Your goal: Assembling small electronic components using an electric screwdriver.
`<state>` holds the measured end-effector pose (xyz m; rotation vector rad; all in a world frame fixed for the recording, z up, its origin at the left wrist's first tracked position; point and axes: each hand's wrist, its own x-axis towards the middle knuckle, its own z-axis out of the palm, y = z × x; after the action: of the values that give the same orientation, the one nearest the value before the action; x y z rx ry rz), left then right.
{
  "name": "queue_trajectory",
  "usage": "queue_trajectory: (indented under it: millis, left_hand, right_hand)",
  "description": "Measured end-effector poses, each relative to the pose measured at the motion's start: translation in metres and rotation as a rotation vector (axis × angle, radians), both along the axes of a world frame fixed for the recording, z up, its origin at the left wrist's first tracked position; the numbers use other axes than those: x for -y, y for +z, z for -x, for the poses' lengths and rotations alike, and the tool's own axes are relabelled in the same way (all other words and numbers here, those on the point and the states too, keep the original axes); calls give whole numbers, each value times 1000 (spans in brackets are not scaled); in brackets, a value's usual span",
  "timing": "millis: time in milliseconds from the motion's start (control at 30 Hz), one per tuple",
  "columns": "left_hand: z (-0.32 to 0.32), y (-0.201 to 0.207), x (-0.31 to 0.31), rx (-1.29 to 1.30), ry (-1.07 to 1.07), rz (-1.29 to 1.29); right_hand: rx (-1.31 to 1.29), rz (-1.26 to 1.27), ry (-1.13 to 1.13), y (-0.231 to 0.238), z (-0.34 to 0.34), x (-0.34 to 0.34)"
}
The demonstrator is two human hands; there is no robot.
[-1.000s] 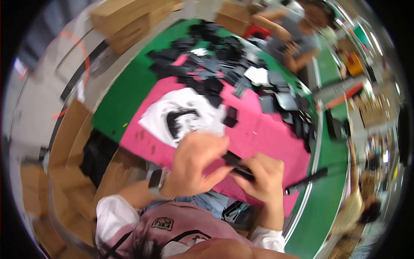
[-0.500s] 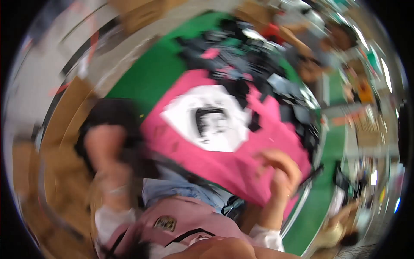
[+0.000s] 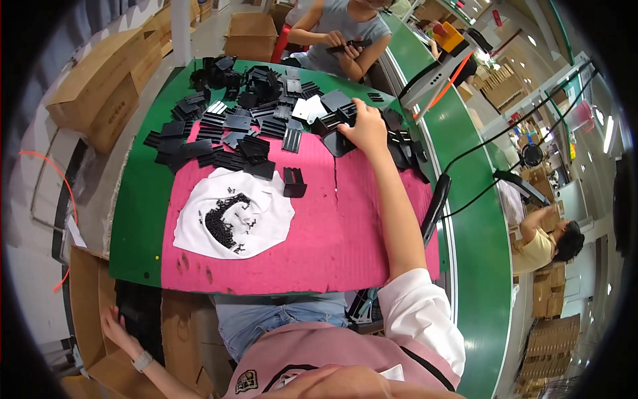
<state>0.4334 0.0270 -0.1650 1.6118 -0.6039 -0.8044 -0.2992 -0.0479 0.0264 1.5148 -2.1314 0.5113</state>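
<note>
A second ago a black part was held above the pink sheet [image 3: 319, 246]; it is no longer seen there and is judged to have been let go. The left hand [image 3: 119, 332] has been taken to the carton [image 3: 92, 279] left of the sheet, fingers loosely spread, nothing seen held. The right hand [image 3: 367, 131] has been stretched to black parts [image 3: 256, 149] piled on the worktop [image 3: 136, 219] around the sheet's far edge, fingers half open; whether one is gripped cannot be told.

Right fingers [image 3: 361, 110] now at black pieces [image 3: 272, 128]
</note>
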Motion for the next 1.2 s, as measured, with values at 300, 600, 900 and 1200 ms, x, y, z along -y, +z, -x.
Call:
queue_trajectory:
  millis: [300,600,900,1200]
  left_hand:
    - [302,195,32,4,-834,533]
    - [402,190,30,-485,-1073,447]
    - [395,185,45,-616,-1116,326]
    - [388,181,41,-562,-1168,231]
  right_hand:
    - [69,316,269,38,-94,-69]
    - [603,25,872,37,-162,-107]
    - [192,-181,657,-14,-92,5]
    - [925,-149,882,49,-97,-41]
